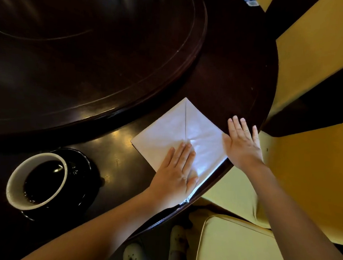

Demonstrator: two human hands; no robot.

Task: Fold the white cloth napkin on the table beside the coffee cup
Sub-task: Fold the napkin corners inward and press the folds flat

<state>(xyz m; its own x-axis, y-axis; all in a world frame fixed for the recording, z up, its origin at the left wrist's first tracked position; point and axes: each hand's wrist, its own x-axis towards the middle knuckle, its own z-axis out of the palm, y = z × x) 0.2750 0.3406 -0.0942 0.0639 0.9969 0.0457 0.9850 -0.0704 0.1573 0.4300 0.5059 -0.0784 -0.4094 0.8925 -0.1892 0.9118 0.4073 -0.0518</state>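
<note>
The white cloth napkin lies flat on the dark wooden table near its right edge, folded into a diamond-like square with a crease running from its far corner to the middle. My left hand lies flat, palm down, on the napkin's near half, fingers together and reaching the centre. My right hand rests flat on the napkin's right corner and the table rim, fingers slightly spread. A white coffee cup with black coffee stands on a dark saucer to the left of the napkin.
A raised round turntable fills the far left of the table. A pale cushioned chair stands below the table edge, with yellow floor to the right. Shoes show under the table.
</note>
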